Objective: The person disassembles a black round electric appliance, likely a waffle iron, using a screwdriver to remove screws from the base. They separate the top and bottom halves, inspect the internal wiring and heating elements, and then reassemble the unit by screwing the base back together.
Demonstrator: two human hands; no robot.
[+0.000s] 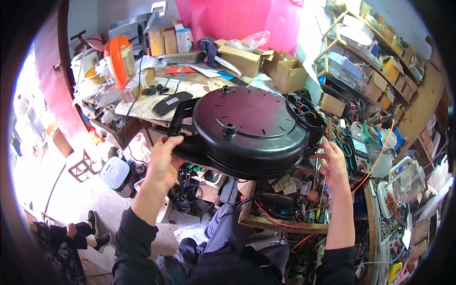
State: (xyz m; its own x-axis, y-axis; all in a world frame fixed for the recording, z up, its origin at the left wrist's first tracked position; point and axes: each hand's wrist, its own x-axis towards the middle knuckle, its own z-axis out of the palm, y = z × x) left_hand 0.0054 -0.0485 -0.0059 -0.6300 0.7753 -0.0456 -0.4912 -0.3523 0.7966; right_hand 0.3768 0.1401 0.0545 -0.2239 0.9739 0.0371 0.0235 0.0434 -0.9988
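A round black electric griddle is held up in front of me, its underside with short slots and stubby feet facing up. My left hand grips the protruding left end beside a loop handle. At the opposite end, my right hand has its fingers closed on the lower right edge. Next to that hand, an open compartment in the griddle exposes several coloured wires. How the fingers wrap underneath is hidden.
Behind the griddle, a cluttered worktable bears a black flat panel, an orange-and-clear jug and cardboard boxes. Below right is a wooden drawer of tools and wires. A multimeter lies at right. Another person's feet show lower left.
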